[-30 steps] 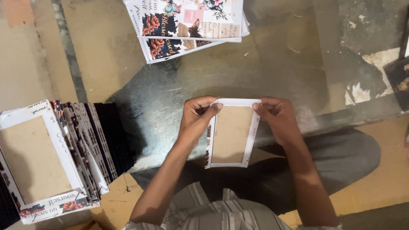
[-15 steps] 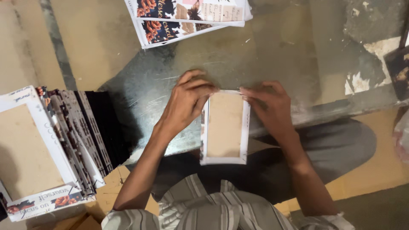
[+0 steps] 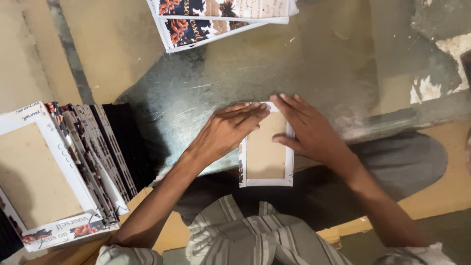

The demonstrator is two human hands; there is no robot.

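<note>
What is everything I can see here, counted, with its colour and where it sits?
Card panel: one, brown with white folded borders, flat at the work surface's near edge, under both hands.
Work surface: one, grey and scuffed, across the middle.
Printed sheets: a few, white with dark floral print, overlapping at the top edge.
Finished panels: a fanned stack, count unclear, brown and white with dark edges, at left.
Trousers: grey, below the surface.
Striped shirt: white and grey, bottom centre.
Left hand: pressing flat on the panel's top left.
Right hand: pressing flat on its top right.
</note>
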